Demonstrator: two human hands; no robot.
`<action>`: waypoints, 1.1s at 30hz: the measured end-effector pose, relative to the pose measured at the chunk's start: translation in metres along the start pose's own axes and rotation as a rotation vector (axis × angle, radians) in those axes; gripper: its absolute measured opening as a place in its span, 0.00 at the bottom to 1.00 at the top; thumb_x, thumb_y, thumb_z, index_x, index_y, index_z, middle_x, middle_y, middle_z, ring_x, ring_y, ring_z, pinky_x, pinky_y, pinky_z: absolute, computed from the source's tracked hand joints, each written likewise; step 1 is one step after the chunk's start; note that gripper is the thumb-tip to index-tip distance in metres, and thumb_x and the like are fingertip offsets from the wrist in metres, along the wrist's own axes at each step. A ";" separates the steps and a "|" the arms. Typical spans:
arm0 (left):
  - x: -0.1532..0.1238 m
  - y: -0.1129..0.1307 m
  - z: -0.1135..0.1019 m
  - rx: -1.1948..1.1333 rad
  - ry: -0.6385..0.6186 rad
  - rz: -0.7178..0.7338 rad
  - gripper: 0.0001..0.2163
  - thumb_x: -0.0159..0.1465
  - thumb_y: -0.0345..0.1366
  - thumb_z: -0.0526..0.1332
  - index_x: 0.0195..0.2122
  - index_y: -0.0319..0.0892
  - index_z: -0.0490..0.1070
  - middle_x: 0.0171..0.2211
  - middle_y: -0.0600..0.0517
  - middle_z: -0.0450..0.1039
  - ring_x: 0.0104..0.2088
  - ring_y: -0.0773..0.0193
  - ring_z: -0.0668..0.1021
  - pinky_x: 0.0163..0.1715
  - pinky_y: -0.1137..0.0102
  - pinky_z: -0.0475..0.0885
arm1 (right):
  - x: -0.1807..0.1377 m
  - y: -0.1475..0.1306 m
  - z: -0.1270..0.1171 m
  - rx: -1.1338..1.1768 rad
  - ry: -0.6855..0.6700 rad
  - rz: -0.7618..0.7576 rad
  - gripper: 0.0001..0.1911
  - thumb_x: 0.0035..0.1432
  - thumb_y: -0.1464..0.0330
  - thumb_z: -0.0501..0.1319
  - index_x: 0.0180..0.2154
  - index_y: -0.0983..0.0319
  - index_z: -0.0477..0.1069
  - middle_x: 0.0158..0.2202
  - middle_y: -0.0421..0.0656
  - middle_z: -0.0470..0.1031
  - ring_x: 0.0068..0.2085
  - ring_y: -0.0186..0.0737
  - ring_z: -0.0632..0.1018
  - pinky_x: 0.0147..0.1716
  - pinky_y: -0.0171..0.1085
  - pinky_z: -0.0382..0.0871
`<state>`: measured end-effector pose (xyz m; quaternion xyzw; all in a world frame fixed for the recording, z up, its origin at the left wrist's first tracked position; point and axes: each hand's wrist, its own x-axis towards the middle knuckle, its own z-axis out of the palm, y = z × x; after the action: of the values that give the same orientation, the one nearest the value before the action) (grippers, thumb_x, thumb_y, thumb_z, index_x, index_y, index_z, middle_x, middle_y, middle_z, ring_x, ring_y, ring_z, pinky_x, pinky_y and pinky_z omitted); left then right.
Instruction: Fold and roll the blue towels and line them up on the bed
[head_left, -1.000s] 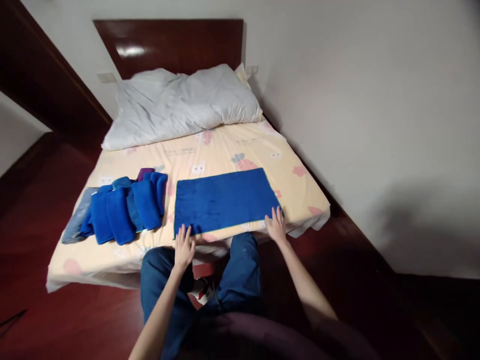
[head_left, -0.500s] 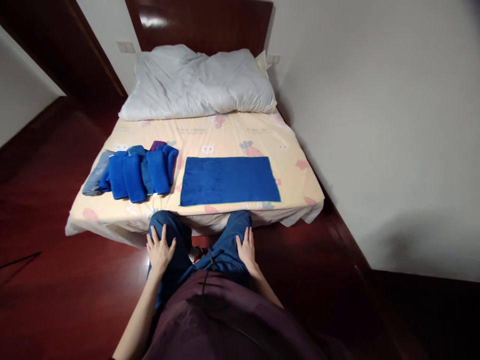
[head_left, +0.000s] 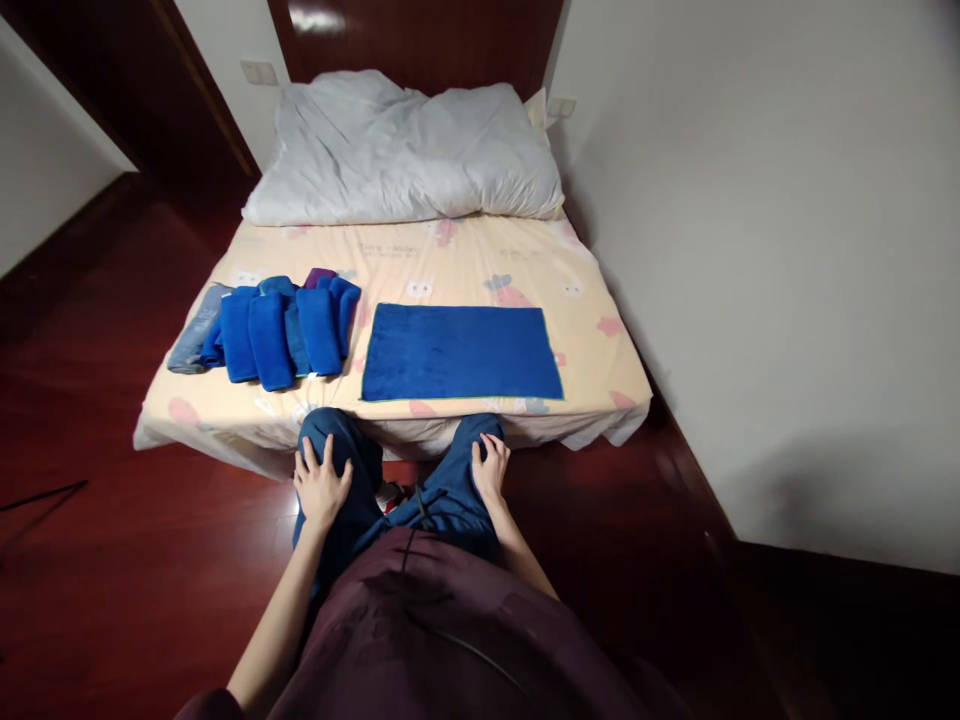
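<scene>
My left hand rests on my left thigh just above the knee, open with its fingers spread on the blue trousers. On the other thigh lies my right hand, empty, its fingers slightly bent and a little apart. Ahead of my knees, a blue towel with a thin green edge is spread flat near the bed's front edge. Left of it, several rolled or folded towels in blue, grey-blue and purple lie in a pile. Neither hand touches any towel.
The bed has a cream sheet with carrot and rabbit prints. A white quilt lies bunched at the headboard. A white wall stands to the right. A thin dark rod shows above the red-brown floor at left.
My right hand has moved slightly up toward the knee and its fingers have curled a little. My left hand stays on its thigh. The view has tilted slightly.
</scene>
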<state>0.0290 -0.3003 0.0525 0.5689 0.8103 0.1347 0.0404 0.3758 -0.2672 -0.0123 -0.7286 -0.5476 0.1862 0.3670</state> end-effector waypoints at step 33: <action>0.091 0.021 0.003 -0.005 0.024 0.134 0.23 0.63 0.45 0.54 0.55 0.49 0.79 0.65 0.43 0.70 0.68 0.38 0.68 0.64 0.45 0.67 | 0.121 -0.066 0.082 1.465 0.081 1.028 0.06 0.69 0.67 0.62 0.38 0.62 0.71 0.40 0.43 0.82 0.22 0.24 0.69 0.21 0.24 0.67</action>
<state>0.0169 -0.2087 0.0627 0.6199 0.7706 0.1460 0.0232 0.3172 -0.1187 -0.0017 -0.4729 0.1161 0.6046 0.6303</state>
